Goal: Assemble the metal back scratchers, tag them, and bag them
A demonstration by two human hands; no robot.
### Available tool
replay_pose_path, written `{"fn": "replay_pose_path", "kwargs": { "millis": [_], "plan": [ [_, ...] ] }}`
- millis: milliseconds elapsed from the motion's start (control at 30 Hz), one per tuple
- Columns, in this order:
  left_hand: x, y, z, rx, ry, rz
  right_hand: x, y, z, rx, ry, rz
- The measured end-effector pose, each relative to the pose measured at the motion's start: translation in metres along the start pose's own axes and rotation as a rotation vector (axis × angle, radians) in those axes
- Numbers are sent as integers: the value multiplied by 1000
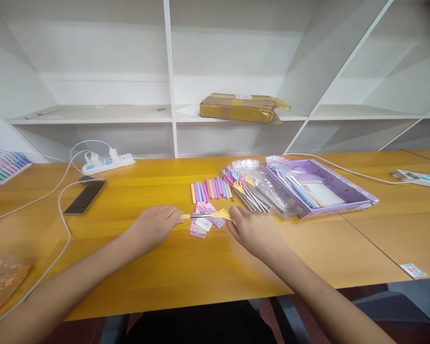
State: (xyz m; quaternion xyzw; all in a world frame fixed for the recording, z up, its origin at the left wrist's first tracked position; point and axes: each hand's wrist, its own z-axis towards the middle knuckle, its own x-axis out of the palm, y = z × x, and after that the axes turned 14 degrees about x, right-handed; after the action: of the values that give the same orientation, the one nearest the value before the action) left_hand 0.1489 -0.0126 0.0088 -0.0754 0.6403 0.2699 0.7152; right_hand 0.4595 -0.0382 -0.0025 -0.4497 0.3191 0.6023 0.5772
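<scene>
A back scratcher [200, 216] with a yellow handle, a metal shaft and a yellow hand-shaped head is stretched between my two hands. My left hand [161, 220] is closed round its handle end. The fingers of my right hand [252, 227] pinch the tips of the yellow head. Just below it lie several small printed cards [198, 231], pink and purple. Behind them is a row of coloured handle tubes [211, 189] in yellow, pink, blue and purple. To the right rests a pile of metal shafts [252, 198] with hand-shaped heads in several colours.
A purple box [347, 184] and clear plastic wrapping [261, 181] lie on the right. At left are a phone [86, 197], a power strip [109, 164] and white cables. A taped carton [236, 106] sits on the shelf. Another power strip [421, 178] is far right.
</scene>
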Motion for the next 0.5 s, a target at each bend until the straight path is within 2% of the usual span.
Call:
{"fn": "replay_pose_path", "kwargs": {
  "millis": [133, 300, 400, 500],
  "plan": [
    [5, -5, -6, -11, 32, -31, 3, 0, 2, -65, -44, 50],
    [9, -7, -10, -39, 47, -72, 17, 3, 10, -140, -109, 49],
    [8, -7, -12, -82, 107, -51, 23, 3, 13, -196, -96, 62],
    [6, -5, -14, -63, 126, -37, 19, 1, 12, -234, -87, 95]
  ]
}}
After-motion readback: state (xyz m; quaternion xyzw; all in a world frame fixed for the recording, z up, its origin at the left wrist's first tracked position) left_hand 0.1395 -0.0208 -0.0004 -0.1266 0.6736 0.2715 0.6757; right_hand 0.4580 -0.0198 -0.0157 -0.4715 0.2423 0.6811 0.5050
